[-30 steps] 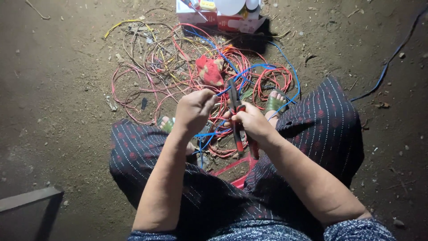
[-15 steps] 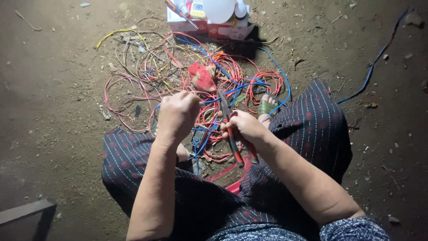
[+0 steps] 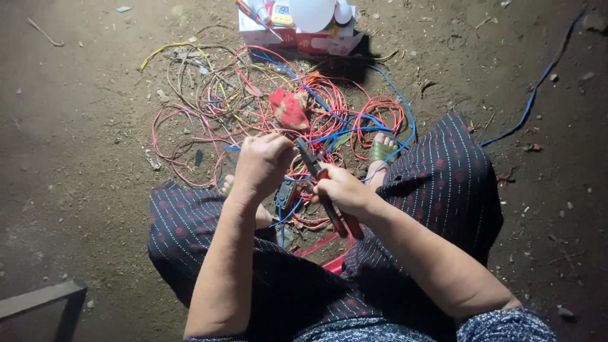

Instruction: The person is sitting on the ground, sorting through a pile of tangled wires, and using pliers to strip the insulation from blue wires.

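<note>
Nearer now, right hand [image 3: 342, 190] clenches red-handled metal pliers [image 3: 324, 189]; left hand [image 3: 261, 166] pinches thin wire [image 3: 297, 135].

Red-handled pliers [image 3: 329, 199] — red, blue wires [image 3: 316, 107]

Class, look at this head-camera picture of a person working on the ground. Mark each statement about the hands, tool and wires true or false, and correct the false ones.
1. The right hand grips red-handled pliers. True.
2. The left hand lies flat on the ground. False: it is closed around wire, raised above the ground.
3. Tangled red wires lie on the dirt in front of the person. True.
4. The cardboard box sits on the person's lap. False: it stands on the ground beyond the wires.
</note>
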